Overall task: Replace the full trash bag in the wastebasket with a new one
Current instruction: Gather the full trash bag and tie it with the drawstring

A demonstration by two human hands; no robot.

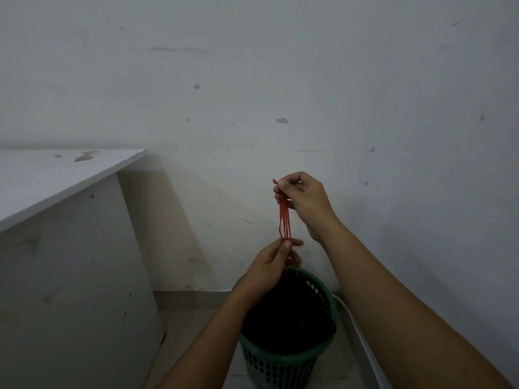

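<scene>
The left hand (276, 255) is pinching the lower end of the red drawstrings (284, 219), the black trash bag (286, 315) sitting below it in the green wastebasket (280, 360). Beyond and above, the right hand (302, 196) is gripping their top; pulling both taut should be cinching the mouth evenly.

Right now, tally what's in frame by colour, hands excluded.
Red: 1, thin red plastic drawstrings
Black: 1, black plastic trash bag
Green: 1, green perforated plastic wastebasket
White: 1, white board desk
Total: 4
</scene>
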